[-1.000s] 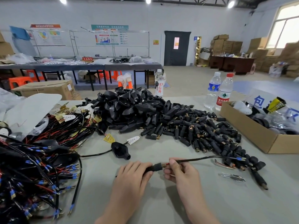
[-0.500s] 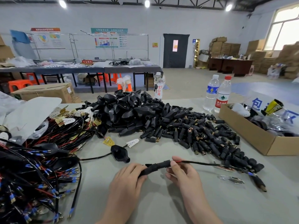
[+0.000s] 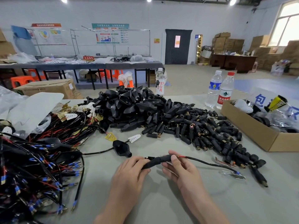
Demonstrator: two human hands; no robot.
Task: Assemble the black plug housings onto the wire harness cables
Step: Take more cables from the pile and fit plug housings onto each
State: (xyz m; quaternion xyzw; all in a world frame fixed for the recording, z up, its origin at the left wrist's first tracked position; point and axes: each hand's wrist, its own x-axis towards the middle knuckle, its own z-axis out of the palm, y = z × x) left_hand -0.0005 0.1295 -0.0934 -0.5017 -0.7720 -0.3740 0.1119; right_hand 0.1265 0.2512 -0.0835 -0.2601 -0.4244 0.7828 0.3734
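- Head view shows the black plug housing (image 3: 157, 161) held just above the bench (image 3: 161, 202), between the two hands and in front of the person
- Its near end sits in the left hand (image 3: 129, 173), whose fingers (image 3: 137, 160) curl round it; the right hand (image 3: 181, 172) pinches the cable (image 3: 208, 163) between thumb and forefinger right where it enters the housing
- A bit of red wire (image 3: 180, 156) shows at that mouth, so I judge the housing is not yet fully seated
- To do it well, hold the housing steady with the left and feed with the right in short pushes, gripping close to the mouth so the thin cable does not buckle
- Line the cable up straight with the housing; a slant will likely jam the wires inside
- Mind the cable's far end, which trails toward the pile of small black connectors (image 3: 202, 131) and could snag there
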